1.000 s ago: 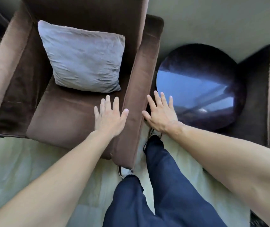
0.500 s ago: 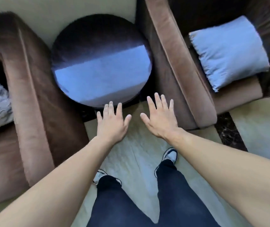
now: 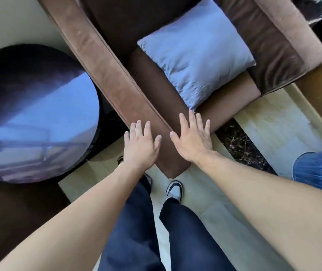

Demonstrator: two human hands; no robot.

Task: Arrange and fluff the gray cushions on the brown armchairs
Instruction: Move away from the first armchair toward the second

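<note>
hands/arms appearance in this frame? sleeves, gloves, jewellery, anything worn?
Left hand and right hand are bare: no gloves, rings or watch visible. Both forearms are bare as far as the frame shows, no sleeves in view. Below: dark navy trousers and a grey-and-white shoe.

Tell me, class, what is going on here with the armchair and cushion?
A person stands at a brown armchair, both arms stretched forward. The left hand and right hand are open, fingers spread, holding nothing. A gray cushion lies on the seat, just beyond the right hand's fingertips, not yet grasped. A round dark table sits left of the chair.
</note>
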